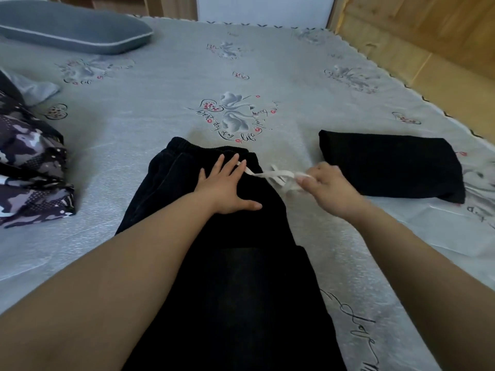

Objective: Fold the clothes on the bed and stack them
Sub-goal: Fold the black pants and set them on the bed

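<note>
Bed: grey printed bed cover [166,108] carries everything.
Trousers: black trousers [227,277] lie lengthwise mid-bed, waistband far; dark, thick-looking cloth, likely soft, limp and fairly weighty, best taken at waistband and hems.
Folded piece: black folded garment [391,167] lies right, apart from the trousers.
Unfolded pile: camouflage clothes [29,167] at left edge.
Left hand: left hand [227,188] presses flat, fingers spread, below the waistband.
Right hand: right hand [326,188] pinches the white drawstring [273,175], pulled sideways.

Bed [160,108] in grey floral sheet. Grey pillow [72,28] far left corner. Wood panelling [417,25] right. White panel [265,8] behind bed.
</note>
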